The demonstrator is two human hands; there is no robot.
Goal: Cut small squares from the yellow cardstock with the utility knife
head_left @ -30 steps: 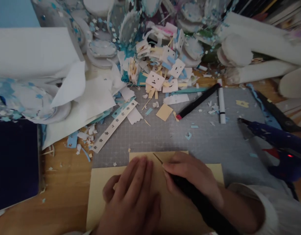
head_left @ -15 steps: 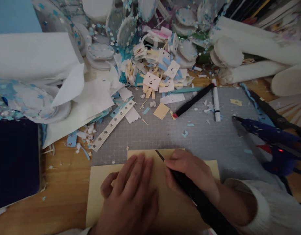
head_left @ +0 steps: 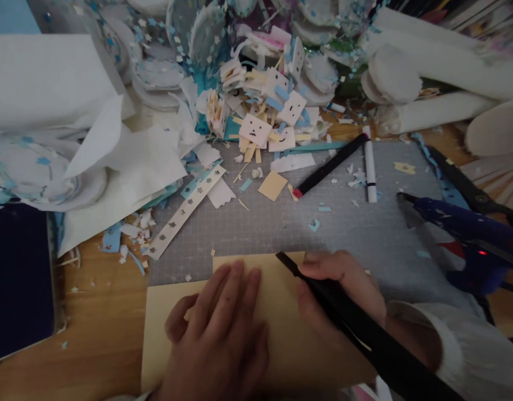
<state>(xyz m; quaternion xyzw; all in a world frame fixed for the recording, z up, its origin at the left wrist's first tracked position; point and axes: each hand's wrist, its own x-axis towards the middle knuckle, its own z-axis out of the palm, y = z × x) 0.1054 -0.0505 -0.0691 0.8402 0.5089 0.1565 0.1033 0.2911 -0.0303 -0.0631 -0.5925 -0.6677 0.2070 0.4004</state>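
A wooden surface (head_left: 101,334) carries a grey gridded cutting mat (head_left: 256,231), with small paper figures with drawn faces (head_left: 255,130) heaped at the upper centre of the frame. White rolled tubes (head_left: 448,53) lie at the upper right. On the mat are a punched paper strip (head_left: 185,214), a black marker (head_left: 331,165) and a white marker (head_left: 370,172); a blue glue gun (head_left: 457,220) with a lit red light is at the right. A yellow paper sheet (head_left: 281,323) lies at the lower centre, over another yellow sheet (head_left: 158,328). The left hand (head_left: 220,334) rests spread on it, its grip unclosed. The right hand (head_left: 350,278) has its grip closed around a black knife-like tool (head_left: 343,317), tip near the upper sheet's top edge; whether they touch, I cannot tell.
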